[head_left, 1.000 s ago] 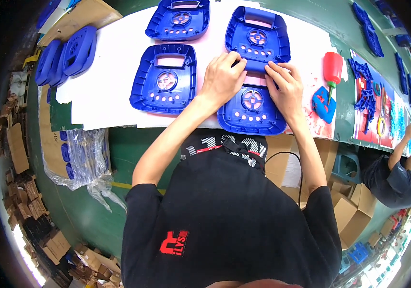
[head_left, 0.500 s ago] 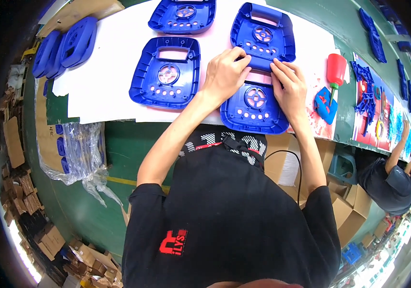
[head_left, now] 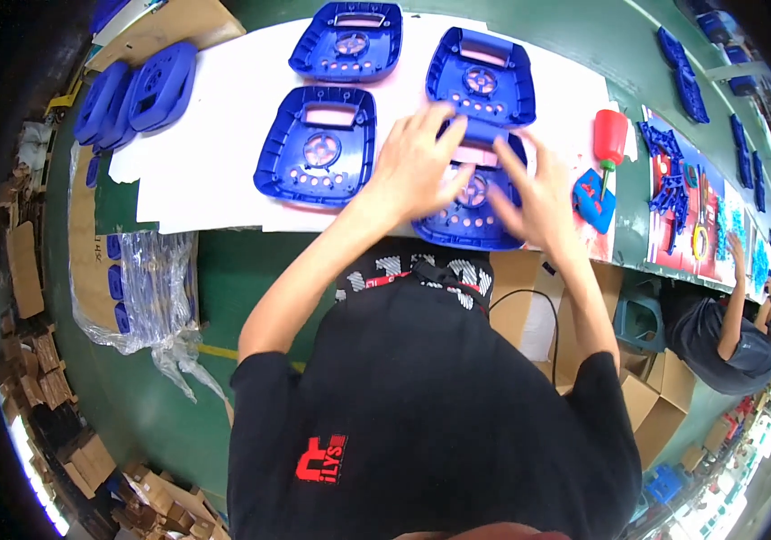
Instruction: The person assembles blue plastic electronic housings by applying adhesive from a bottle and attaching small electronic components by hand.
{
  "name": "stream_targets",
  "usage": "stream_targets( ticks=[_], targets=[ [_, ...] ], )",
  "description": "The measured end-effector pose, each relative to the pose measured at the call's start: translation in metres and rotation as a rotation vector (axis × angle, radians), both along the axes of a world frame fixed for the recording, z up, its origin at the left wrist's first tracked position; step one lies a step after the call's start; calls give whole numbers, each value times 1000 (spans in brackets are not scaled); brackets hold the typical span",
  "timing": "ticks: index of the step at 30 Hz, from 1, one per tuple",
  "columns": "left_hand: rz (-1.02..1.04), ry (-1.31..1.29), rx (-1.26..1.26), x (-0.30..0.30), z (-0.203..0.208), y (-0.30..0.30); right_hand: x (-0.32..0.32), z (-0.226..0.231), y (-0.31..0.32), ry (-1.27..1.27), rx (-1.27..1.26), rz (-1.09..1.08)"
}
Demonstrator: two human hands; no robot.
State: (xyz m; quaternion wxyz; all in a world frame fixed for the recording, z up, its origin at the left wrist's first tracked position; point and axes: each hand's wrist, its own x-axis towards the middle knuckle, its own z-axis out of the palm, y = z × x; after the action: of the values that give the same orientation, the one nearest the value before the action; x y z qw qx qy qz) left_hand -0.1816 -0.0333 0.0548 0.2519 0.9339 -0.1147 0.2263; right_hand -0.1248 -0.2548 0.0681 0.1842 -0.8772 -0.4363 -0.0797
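White-sheeted bench (head_left: 223, 135) above green floor (head_left: 133, 382), co-worker (head_left: 727, 346) at far R. Near blue shell (head_left: 466, 232) lies hollow side up at the bench's near edge, under & btwn the hands. Its blue strip (head_left: 484, 132) is at the far end, long axis running L-R, approx. square to the forearms: L hand (head_left: 417, 166) by its L end, R hand (head_left: 543, 193) by its R end, about equally near. Fingers of both are spread, thumbs apart, nothing seen pinched; motion blur, so can't tell if any tips touch strip or shell. Shell points slot end away from the person, hole row toward the body, long axis approx. fore-aft. Far blue shell (head_left: 453, 76) sits just beyond, same way round; left blue shell (head_left: 295, 148) is near L hand, red bottle (head_left: 610, 135) well R of R hand.
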Motion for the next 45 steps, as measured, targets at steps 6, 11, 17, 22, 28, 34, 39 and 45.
stream_targets(
  ticks=[6,11,17,22,28,34,39,45],
  targets=[
    [-509,325,224,-42,-3,9,-31,4,-29,122,-332,271],
    [-530,289,279,58,-20,41,77,-15,5,82,-275,220],
    [-255,-8,301,216,19,91,232,9,50,-223,-21,45],
    [-13,-35,56,168,64,153,216,50,-23,-192,59,-143],
    [180,212,4,107,-14,218,185,18,-58,-59,84,-267],
    [108,205,-90,67,-29,189,84,4,9,185,115,35],
    [209,145,-326,62,-43,155,-10,1,95,309,262,227],
    [345,131,-88,68,-46,99,-22,-39,108,9,108,114]
  ],
)
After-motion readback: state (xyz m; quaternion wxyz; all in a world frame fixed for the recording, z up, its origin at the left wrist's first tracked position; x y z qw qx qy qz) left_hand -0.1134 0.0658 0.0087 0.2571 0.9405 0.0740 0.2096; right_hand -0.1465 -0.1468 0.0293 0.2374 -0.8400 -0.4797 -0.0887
